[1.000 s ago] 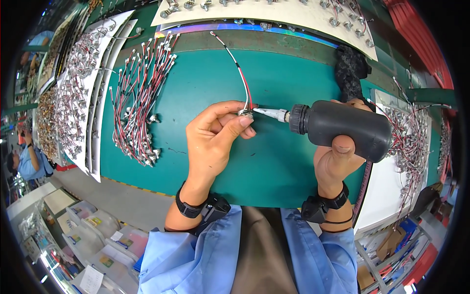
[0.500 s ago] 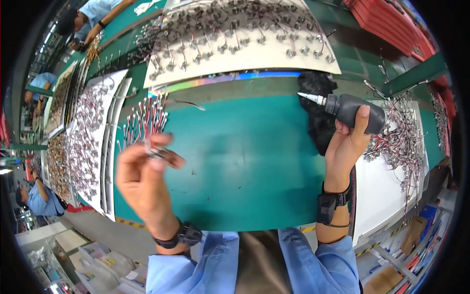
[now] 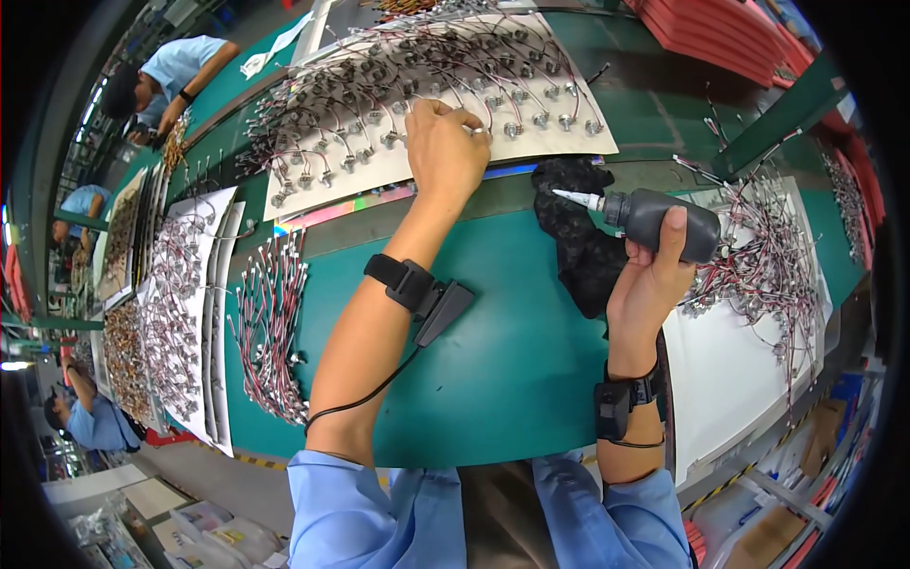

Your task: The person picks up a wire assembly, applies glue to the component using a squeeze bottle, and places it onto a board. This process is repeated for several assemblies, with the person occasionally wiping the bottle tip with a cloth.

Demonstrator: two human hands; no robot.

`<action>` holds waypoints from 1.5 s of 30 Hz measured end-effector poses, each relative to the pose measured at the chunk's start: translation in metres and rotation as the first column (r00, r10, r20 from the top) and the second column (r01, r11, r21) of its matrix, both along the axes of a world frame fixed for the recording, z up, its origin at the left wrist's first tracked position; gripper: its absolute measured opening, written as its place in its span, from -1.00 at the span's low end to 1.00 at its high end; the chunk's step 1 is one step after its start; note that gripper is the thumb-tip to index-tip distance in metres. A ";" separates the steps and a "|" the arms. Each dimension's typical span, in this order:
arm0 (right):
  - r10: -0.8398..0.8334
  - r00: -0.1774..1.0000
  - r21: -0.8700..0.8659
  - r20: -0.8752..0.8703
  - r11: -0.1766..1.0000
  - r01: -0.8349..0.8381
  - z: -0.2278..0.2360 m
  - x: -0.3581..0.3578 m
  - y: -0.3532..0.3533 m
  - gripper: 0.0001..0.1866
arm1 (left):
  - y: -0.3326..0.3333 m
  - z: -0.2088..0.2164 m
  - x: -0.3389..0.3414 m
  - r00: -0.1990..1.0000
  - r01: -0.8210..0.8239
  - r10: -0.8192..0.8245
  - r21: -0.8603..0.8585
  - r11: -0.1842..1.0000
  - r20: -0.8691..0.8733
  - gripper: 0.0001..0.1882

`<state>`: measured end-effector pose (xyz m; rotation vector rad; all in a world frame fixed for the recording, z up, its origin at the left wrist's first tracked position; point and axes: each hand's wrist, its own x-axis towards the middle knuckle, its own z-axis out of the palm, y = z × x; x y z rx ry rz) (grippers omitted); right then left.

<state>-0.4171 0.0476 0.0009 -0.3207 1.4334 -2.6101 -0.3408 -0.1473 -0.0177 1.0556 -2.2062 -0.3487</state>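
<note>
My left hand (image 3: 444, 150) reaches over a pale board (image 3: 379, 182) at the far side, its fingers closed and bent down. A silvery bit of a small wired metal part (image 3: 479, 131) shows at the fingertips; the fingers hide the rest. Rows of similar metal parts (image 3: 513, 128) with thin red, black and white wires cover the board. On the right, my right hand (image 3: 654, 284) is wrapped around a dark squeeze bottle (image 3: 668, 226). The bottle lies nearly level, its white nozzle (image 3: 575, 199) pointing left above a crumpled black cloth (image 3: 572, 251).
A bundle of wires (image 3: 272, 327) lies left on the green mat (image 3: 493, 351). Stacked white boards with wired parts (image 3: 180, 303) stand farther left. More wired parts (image 3: 749, 266) heap on a white board at right, beside a green post (image 3: 782, 128). Co-workers (image 3: 190, 71) sit at left.
My left hand has moved from above the wire bundle, away and right, to the far board, carrying the small wired part. My right hand still holds the bottle. The view has shifted slightly.
</note>
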 end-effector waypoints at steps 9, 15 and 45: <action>0.007 1.000 -0.079 -0.005 0.997 -0.008 -0.002 -0.005 0.002 -0.77 | 0.037 0.008 0.038 0.982 0.084 -0.088 -0.030 0.996 -0.170 -0.71; 0.207 0.977 -0.123 0.045 0.972 -0.200 0.002 0.013 0.001 -0.76 | 0.109 0.029 0.177 0.934 0.311 -0.187 0.439 0.843 -0.303 -0.83; 0.462 0.873 0.113 0.156 0.870 -0.480 -0.021 0.080 -0.019 -0.70 | 0.171 -0.018 0.297 0.750 -0.655 0.658 -0.070 0.753 0.066 -0.79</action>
